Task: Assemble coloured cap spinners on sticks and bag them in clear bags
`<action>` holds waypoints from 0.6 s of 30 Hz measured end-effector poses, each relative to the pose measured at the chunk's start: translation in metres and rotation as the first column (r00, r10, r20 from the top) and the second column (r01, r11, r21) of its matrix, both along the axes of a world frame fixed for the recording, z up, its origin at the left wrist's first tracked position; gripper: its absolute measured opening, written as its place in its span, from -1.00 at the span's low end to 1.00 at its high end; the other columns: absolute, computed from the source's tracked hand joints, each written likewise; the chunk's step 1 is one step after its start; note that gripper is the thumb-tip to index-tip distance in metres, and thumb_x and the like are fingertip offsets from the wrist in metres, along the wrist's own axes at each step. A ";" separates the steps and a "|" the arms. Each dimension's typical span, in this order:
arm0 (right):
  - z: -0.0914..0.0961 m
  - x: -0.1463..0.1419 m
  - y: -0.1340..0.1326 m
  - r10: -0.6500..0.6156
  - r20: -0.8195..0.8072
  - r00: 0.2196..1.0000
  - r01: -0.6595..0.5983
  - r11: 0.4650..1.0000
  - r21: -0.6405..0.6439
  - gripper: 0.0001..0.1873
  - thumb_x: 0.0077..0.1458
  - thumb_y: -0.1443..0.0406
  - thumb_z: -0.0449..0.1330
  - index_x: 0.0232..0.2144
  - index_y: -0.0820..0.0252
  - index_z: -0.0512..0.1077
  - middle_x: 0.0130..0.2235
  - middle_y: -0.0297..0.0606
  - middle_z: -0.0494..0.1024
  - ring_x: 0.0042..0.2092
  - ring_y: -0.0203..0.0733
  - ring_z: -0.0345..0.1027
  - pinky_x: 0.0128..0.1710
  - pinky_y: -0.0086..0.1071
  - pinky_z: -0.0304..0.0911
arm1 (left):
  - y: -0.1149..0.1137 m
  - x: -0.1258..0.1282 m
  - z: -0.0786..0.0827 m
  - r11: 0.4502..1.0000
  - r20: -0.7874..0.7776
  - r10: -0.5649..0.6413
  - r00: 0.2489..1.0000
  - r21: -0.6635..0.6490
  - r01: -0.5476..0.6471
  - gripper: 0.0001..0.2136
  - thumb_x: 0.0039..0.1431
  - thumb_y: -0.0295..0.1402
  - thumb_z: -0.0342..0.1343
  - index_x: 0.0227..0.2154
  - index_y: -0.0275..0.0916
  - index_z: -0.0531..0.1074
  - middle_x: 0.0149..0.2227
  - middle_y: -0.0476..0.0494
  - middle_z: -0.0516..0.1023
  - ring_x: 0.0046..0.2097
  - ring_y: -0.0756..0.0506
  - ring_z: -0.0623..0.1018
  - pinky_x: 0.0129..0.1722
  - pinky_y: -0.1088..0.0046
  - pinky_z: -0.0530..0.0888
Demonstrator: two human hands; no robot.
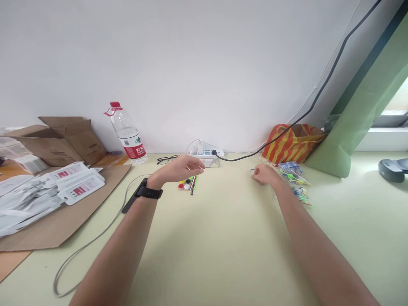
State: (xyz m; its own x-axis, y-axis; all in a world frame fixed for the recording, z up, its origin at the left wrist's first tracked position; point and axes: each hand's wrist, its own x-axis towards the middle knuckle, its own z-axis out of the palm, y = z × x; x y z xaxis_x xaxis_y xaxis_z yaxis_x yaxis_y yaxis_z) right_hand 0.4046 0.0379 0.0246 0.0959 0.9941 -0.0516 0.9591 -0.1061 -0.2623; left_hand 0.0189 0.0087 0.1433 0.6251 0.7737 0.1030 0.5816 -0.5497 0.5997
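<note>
My left hand [183,169] hovers over a small group of items, fingers stretched out and apart from the thumb, with no held thing visible. Beneath it lie small round coloured pieces [184,186] and several thin sticks [193,185], partly covered by the hand. Over on the right, my right hand [265,174] is closed near the table surface. A small white-and-blue edge [252,171] shows at its fingertips, too little to name. Close beside that hand lie clear plastic packets [292,173] with bright coloured parts, partly behind the wrist.
A power strip [208,151], glasses [167,159] and a large water bottle [131,138] stand or lie along the wall. Cardboard box [70,142] and flat white packaging [79,187] occupy the left. A striped bag [283,144] sits at right; a black cable [314,102] crosses it.
</note>
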 end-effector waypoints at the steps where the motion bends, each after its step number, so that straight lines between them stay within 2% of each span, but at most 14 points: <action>1: -0.001 0.002 0.001 -0.016 0.015 1.000 0.016 1.000 0.001 -0.89 0.07 0.35 0.24 -0.31 0.23 0.55 -0.50 -0.22 0.59 -0.39 -0.17 0.46 -0.35 -0.40 0.18 | 0.001 -0.003 0.000 1.000 -0.004 0.009 1.000 -0.006 -0.009 -0.68 0.19 -0.03 0.21 -0.15 -0.12 0.65 -0.21 -0.12 0.70 -0.21 -0.12 0.64 -0.28 0.50 0.50; 6: -0.004 0.005 0.007 -0.077 0.100 0.992 0.074 0.997 0.034 -0.88 0.04 0.40 0.26 -0.31 0.26 0.56 -0.29 -0.05 0.64 -0.24 -0.06 0.51 -0.31 -0.35 0.20 | 0.009 -0.021 -0.003 0.993 -0.013 0.118 0.993 0.004 -0.118 -0.65 0.14 -0.02 0.24 -0.14 -0.12 0.65 -0.16 -0.14 0.69 -0.14 -0.16 0.65 -0.24 0.48 0.52; 11: -0.004 -0.003 0.009 -0.089 0.172 0.981 0.077 0.994 0.078 -0.83 0.03 0.42 0.27 -0.26 0.26 0.57 -0.16 0.03 0.62 -0.08 0.06 0.50 -0.19 -0.29 0.22 | 0.025 -0.038 -0.018 0.979 -0.108 0.204 0.973 0.027 -0.202 -0.64 0.13 0.00 0.21 -0.14 -0.09 0.64 -0.14 -0.14 0.69 -0.13 -0.18 0.65 -0.23 0.47 0.52; 15: -0.004 -0.009 0.007 -0.058 0.190 0.980 0.042 0.996 0.084 -0.86 0.12 0.33 0.24 -0.27 0.23 0.58 -0.18 -0.02 0.63 -0.08 0.05 0.51 -0.15 -0.26 0.24 | 0.034 -0.041 -0.036 0.959 -0.305 0.267 0.914 -0.006 -0.282 -0.48 0.14 0.09 0.15 0.07 -0.04 0.53 0.10 -0.15 0.60 0.07 -0.24 0.60 -0.04 0.38 0.53; 18: -0.005 -0.017 0.008 -0.043 0.193 0.980 0.025 0.995 0.092 -0.76 0.22 0.18 0.18 -0.26 0.21 0.58 -0.16 -0.04 0.63 -0.08 0.06 0.51 -0.14 -0.24 0.25 | 0.032 -0.035 -0.050 0.959 -0.420 0.229 0.878 -0.058 -0.278 -0.28 0.13 0.19 0.10 0.30 0.00 0.31 0.33 -0.16 0.37 0.27 -0.28 0.43 0.15 0.28 0.44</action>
State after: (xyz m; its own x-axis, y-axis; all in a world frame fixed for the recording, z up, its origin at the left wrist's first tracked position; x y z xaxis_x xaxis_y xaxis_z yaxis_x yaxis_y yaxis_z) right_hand 0.3873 0.0460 0.0201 0.1293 0.9898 0.0601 0.9890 -0.1243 -0.0807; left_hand -0.0160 0.0409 0.0932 0.3737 0.9023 -0.2148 0.8972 -0.2929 0.3306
